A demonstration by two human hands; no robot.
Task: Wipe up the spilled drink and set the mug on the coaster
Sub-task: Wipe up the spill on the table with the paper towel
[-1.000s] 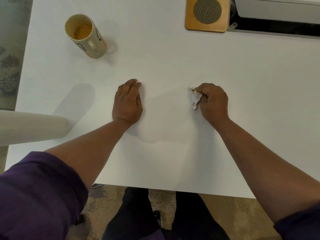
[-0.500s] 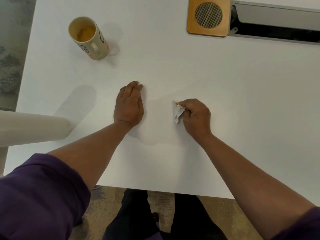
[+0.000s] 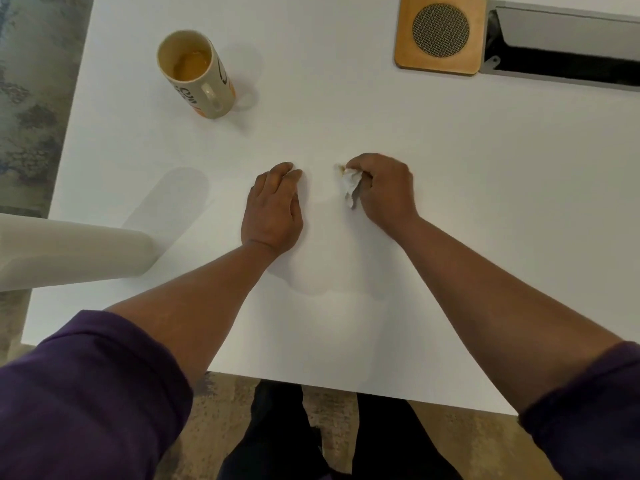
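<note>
We see the right hand (image 3: 384, 188) bunched around a crumpled white tissue (image 3: 350, 183), pressing it on the white worktop (image 3: 450, 202), a brownish stain at the tissue's far tip. The left hand (image 3: 273, 209) lies flat and empty just beside it, fingers together. The mug (image 3: 197, 74) stands far left with orange liquid inside, well apart from the wooden coaster (image 3: 440, 34) at the far right

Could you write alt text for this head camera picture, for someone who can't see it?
A person's right hand presses a crumpled tissue to a white table while the left hand rests flat beside it. A mug holding orange liquid stands far left; an empty wooden coaster sits far right.
</note>
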